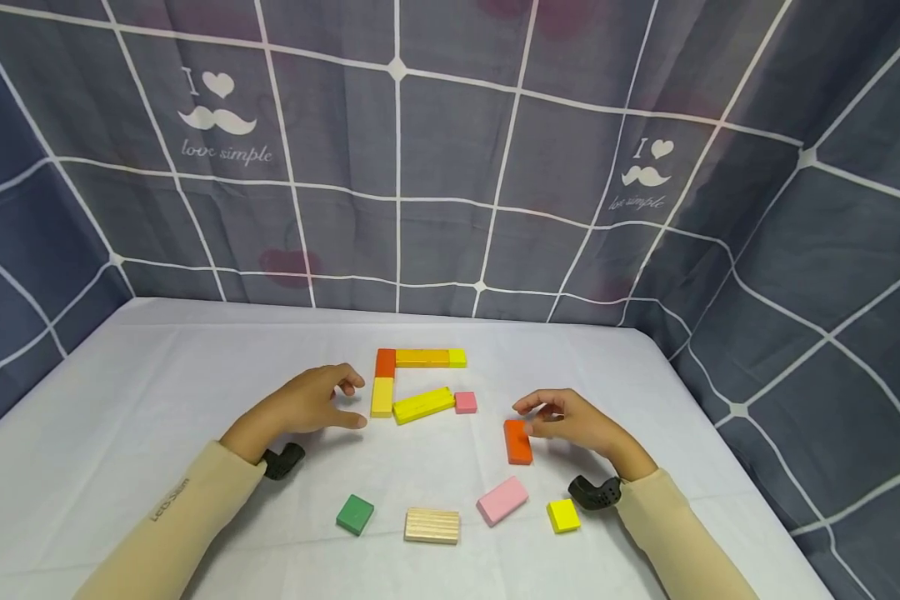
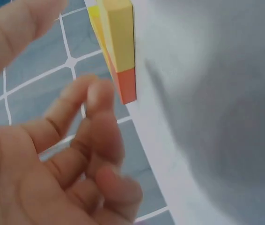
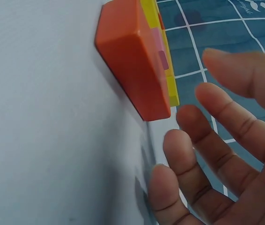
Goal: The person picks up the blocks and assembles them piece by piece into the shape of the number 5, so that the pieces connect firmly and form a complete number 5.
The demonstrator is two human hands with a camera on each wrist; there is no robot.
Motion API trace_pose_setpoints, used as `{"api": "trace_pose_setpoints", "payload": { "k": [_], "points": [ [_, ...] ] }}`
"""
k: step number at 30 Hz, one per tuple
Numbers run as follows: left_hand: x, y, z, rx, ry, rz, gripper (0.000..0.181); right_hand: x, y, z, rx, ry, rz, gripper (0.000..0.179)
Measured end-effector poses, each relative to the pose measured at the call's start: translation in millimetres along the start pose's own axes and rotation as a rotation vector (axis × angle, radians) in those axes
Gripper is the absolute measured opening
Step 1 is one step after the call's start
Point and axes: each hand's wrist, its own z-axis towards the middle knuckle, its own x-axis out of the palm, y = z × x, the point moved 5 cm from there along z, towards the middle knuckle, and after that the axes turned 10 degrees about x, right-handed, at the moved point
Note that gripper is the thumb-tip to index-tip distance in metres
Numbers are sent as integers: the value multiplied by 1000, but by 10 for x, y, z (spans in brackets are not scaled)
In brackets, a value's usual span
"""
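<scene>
My left hand [image 1: 311, 402] hovers just left of a row of blocks, its thumb and fingers spread and holding nothing. Beside it stand a light yellow block [image 1: 382, 398] and a red-orange block [image 1: 386, 363], end to end. From the red-orange one, a long amber block [image 1: 422, 358] and a small yellow block [image 1: 457, 358] run rightward. A long yellow block [image 1: 423, 406] lies slanted below them, near a small pink block [image 1: 465, 402]. My right hand [image 1: 566, 419] is by an orange block [image 1: 517, 443]; in the right wrist view the fingers are apart from that block [image 3: 132, 61].
Closer to me on the white table [image 1: 270, 533] lie a green block [image 1: 356, 515], a ridged wooden block [image 1: 432, 526], a larger pink block [image 1: 502, 501] and a yellow square block [image 1: 564, 516]. A grey checked curtain [image 1: 442, 150] hangs behind the table and at its sides.
</scene>
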Motion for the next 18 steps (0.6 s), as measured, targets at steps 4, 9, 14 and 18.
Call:
{"api": "trace_pose_setpoints", "payload": {
  "k": [4,9,14,18],
  "points": [
    [45,-102,-138,73,61,-29,58,11,4,-24,-52,32,-35,35],
    [152,-181,-267,132,125,-75,56,-2,-11,-59,-69,47,-54,39],
    [247,-235,-378,242,212,-155,54,-2,-41,-75,-67,66,-67,47],
    [298,-258,-461,282,270,-248,54,9,-52,-65,-83,81,-73,52]
  ]
}}
